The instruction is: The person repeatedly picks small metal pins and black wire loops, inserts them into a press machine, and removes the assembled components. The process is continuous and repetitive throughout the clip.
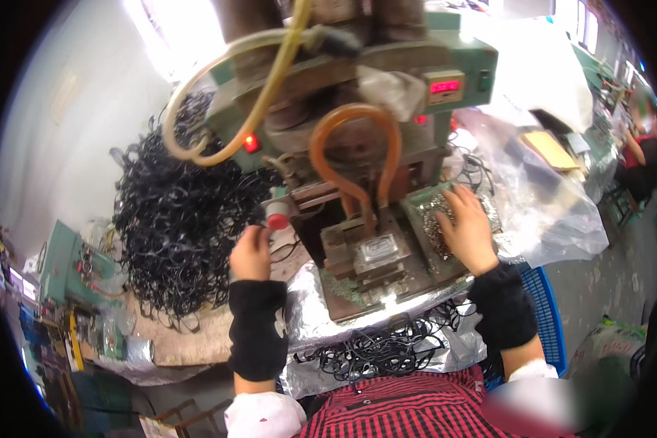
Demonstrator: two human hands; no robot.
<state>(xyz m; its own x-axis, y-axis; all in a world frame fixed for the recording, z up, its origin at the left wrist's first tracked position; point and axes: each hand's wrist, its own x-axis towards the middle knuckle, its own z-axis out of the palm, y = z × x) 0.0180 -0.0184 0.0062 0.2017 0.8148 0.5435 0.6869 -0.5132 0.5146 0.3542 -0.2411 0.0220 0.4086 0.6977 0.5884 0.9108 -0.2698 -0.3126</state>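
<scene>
My left hand (251, 254) is closed, its fingers pinched beside the red push button (277, 221) on the press. A thin black cable (286, 255) loops out from its fingertips; the grip itself is partly hidden. My right hand (469, 230) reaches over a heap of small shiny metal parts (436, 223) on a tray right of the press, fingers apart and fingertips among or just above the parts. Between my hands stands the green press (387, 171), with a metal die block (378, 250) at its base. Nothing can be made out in my right hand.
A big tangled pile of black cables (175, 219) lies on the left of the bench. More black cables (376, 350) hang along the foil-covered front edge (306, 321). Clear plastic bags (555, 219) and a blue basket (546, 314) are on the right. Another person sits far right.
</scene>
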